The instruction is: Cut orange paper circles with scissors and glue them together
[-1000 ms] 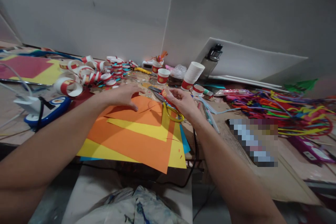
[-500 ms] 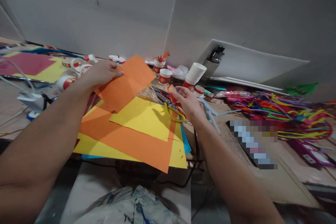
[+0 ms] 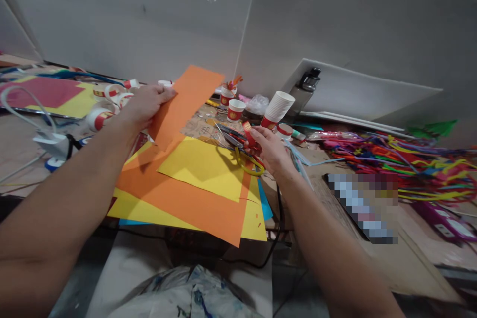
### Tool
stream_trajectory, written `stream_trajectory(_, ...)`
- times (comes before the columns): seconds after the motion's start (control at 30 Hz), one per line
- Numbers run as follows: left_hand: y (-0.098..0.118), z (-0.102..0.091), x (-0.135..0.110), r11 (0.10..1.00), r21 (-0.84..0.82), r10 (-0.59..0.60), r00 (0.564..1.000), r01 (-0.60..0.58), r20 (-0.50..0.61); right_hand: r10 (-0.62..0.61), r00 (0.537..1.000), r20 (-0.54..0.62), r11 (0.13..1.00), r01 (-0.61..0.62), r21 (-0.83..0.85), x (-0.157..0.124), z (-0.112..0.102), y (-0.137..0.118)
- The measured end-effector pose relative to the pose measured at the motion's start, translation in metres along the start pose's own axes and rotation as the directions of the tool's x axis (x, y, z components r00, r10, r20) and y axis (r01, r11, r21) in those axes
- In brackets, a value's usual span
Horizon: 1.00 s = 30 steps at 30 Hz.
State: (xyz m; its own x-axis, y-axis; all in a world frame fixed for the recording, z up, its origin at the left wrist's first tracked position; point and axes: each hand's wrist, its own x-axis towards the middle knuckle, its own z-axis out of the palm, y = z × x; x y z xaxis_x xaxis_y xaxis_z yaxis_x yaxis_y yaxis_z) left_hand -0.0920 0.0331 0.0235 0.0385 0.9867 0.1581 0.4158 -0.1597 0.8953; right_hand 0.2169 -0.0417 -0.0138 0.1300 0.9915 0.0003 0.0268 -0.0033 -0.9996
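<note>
My left hand (image 3: 151,104) pinches an orange sheet of paper (image 3: 186,104) by its left edge, lifted and tilted above the stack. Between the closed fingers of my right hand (image 3: 272,149) is a small red printed piece (image 3: 248,130), which looks like part of a paper cup. Just below and left of that hand lie yellow-handled scissors (image 3: 250,171), touching the yellow sheet (image 3: 201,164). Beneath it is a larger orange sheet (image 3: 208,213), on top of another yellow sheet (image 3: 257,231).
A stack of paper cups (image 3: 278,109) leans near a dark bottle (image 3: 303,87). One single cup (image 3: 235,110) stands left of it. Colourful pipe cleaners (image 3: 402,159) are heaped at right. A white charger (image 3: 52,144) with cables and several tipped cups (image 3: 100,118) lie at left.
The lifted orange sheet has turned and looks narrower, its top edge higher. My right hand has shifted slightly, still with the red piece. The view has moved a little.
</note>
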Motion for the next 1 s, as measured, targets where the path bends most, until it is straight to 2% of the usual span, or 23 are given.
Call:
stream_trajectory(0.1, -0.003, 0.008, -0.002, 0.989, 0.145, 0.031, 0.997, -0.042, 0.077, -0.011, 0.999, -0.041, 1.0, 0.01, -0.027, 0.001, -0.001, 0.001)
stream_trajectory(0.2, -0.004, 0.018, -0.004, 0.977, 0.206, -0.007, 0.96, -0.053, 0.281, -0.036, 0.997, -0.066, 0.995, 0.03, -0.09, 0.002, -0.004, 0.002)
stream_trajectory(0.33, -0.008, 0.028, -0.003, 0.906, 0.357, -0.003, 0.84, -0.228, 0.543, -0.09, 0.995, -0.04, 0.982, 0.082, -0.172, 0.003, -0.004, 0.003)
stream_trajectory(0.47, -0.013, 0.037, -0.003, 0.836, 0.388, 0.004, 0.712, -0.387, 0.702, -0.201, 0.978, 0.061, 0.948, 0.21, -0.238, -0.001, 0.002, 0.003)
stream_trajectory(0.57, -0.014, 0.044, -0.006, 0.815, 0.37, 0.039, 0.679, -0.446, 0.733, -0.281, 0.936, 0.211, 0.889, 0.337, -0.31, -0.01, 0.012, 0.004)
stream_trajectory(0.63, -0.013, 0.047, -0.008, 0.806, 0.371, 0.058, 0.685, -0.462, 0.726, -0.295, 0.905, 0.308, 0.823, 0.404, -0.398, -0.018, 0.02, 0.006)
stream_trajectory(0.73, -0.013, 0.049, -0.009, 0.783, 0.366, 0.115, 0.696, -0.502, 0.708, -0.305, 0.857, 0.415, 0.675, 0.502, -0.541, -0.029, 0.029, 0.01)
stream_trajectory(0.8, -0.014, 0.05, -0.009, 0.775, 0.333, 0.179, 0.692, -0.538, 0.7, -0.302, 0.839, 0.454, 0.592, 0.538, -0.6, -0.032, 0.033, 0.013)
stream_trajectory(0.9, -0.012, 0.053, -0.012, 0.786, 0.27, 0.239, 0.677, -0.555, 0.696, -0.273, 0.836, 0.475, 0.506, 0.545, -0.668, -0.032, 0.037, 0.018)
stream_trajectory(1.0, -0.009, 0.058, -0.017, 0.816, 0.231, 0.247, 0.68, -0.53, 0.69, -0.24, 0.845, 0.478, 0.501, 0.53, -0.684, -0.029, 0.035, 0.02)
